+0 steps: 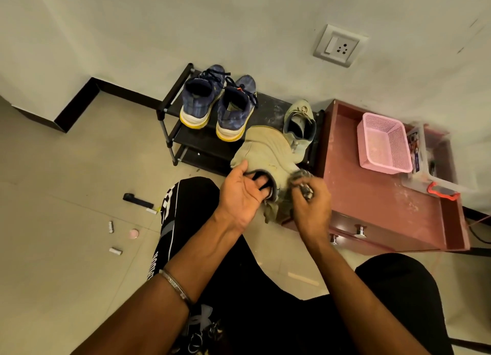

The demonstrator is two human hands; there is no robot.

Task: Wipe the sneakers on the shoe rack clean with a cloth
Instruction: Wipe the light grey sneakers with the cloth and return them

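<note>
Nearest the camera are the person's two forearms, a thin metal bangle (175,284) on the left wrist, reaching out over black trousers (186,222). The left hand (240,192) has its fingers hooked inside the collar of a beige sneaker (261,153) with the thumb laid against the outside, so it grips the shoe by its opening and holds it up off the rack. The right hand (310,198) is clenched around a bunched grey cloth (300,176), which is pressed against the near side of the shoe by the heel; the cloth is blurred, so the exact contact is hard to read.

Beyond the held shoe, its beige partner (299,126) sits on the top shelf of the black shoe rack (170,110), at the right end. A pair of navy sneakers with yellow-edged soles (215,105) stands on the same shelf to the left, heels toward the person. Just right of the rack is a reddish drawer unit (393,208) carrying a pink basket (382,145).

The step in hand appears to be wiping the first beige sneaker, around heel and side. Judging by this, the next move calls for turning the shoe on the left hand's grip so the cloth can reach the toe and sole edge, keeping the hooked fingers firm so it does not slip. The other three sneakers seem yet to be picked up.
</note>
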